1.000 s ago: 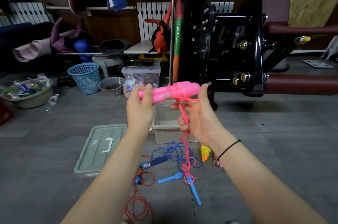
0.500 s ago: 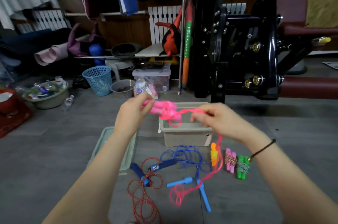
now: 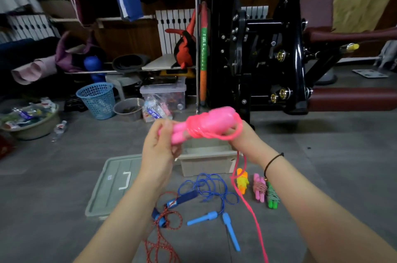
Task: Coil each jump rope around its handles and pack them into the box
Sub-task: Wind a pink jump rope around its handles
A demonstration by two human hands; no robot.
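- Lid (image 3: 111, 185) lies flat on the floor left of the box (image 3: 206, 163)
- Left hand (image 3: 159, 151) clenches the near ends of the pink jump rope (image 3: 206, 127) handles, above the box; motion-blurred
- Box interior mostly hidden behind both hands; contents unreadable
- Right hand (image 3: 242, 140) grasps the far end, cord looped over it; fingers hidden; loose cord runs off the bottom edge
- Three coiled ropes (image 3: 260, 186) lie right of the box
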